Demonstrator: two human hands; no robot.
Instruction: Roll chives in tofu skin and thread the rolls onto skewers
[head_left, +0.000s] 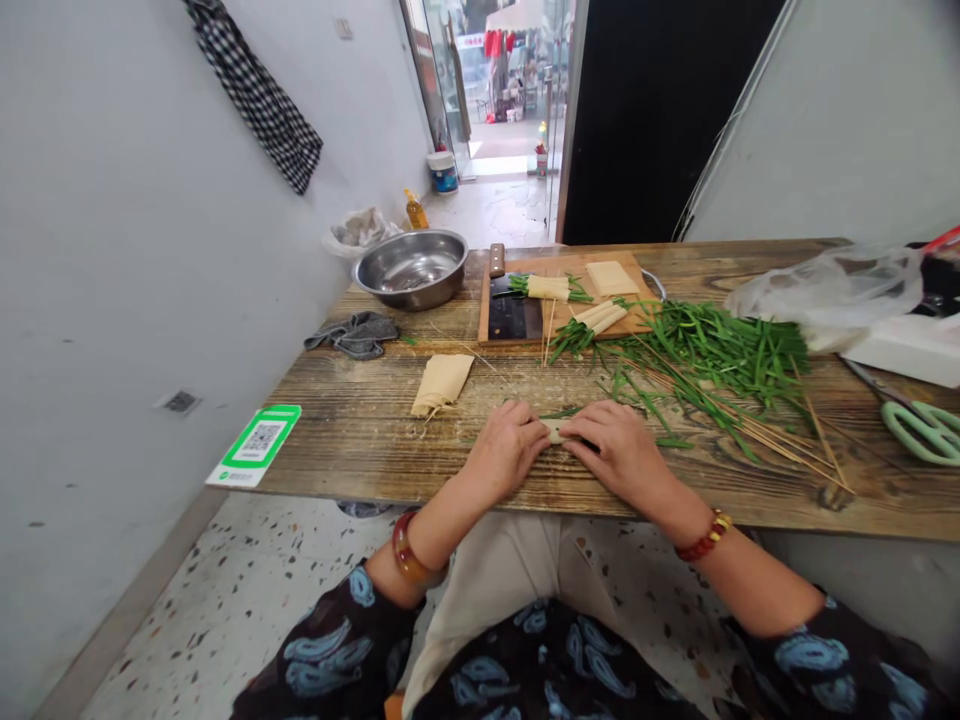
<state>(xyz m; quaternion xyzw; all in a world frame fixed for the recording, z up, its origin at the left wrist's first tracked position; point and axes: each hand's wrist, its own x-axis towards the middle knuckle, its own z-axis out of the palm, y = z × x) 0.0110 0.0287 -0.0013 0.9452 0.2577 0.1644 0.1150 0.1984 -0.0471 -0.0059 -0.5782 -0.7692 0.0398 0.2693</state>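
Observation:
Near the table's front edge, a small pale tofu-skin roll [554, 431] lies between my two hands, with a bit of green chive beside it. My left hand [506, 450] presses its closed fingers on the roll's left end. The right end is under the curled fingers of my right hand [616, 442]. Both hands hide most of the roll. To the left lies a stack of tofu-skin sheets [444, 382]. Finished rolls with green ends [602, 316] rest by the front edge of the cutting board [491, 325], and another bundle of rolls [547, 288] sits farther back.
Loose chives [720, 345] and thin wooden skewers [780, 452] spread to the right. Green-handled scissors [919, 425] lie at the far right, below a plastic bag [832, 285]. A steel basin [412, 270], a knife [497, 262] and a grey cloth [356, 334] are behind and left.

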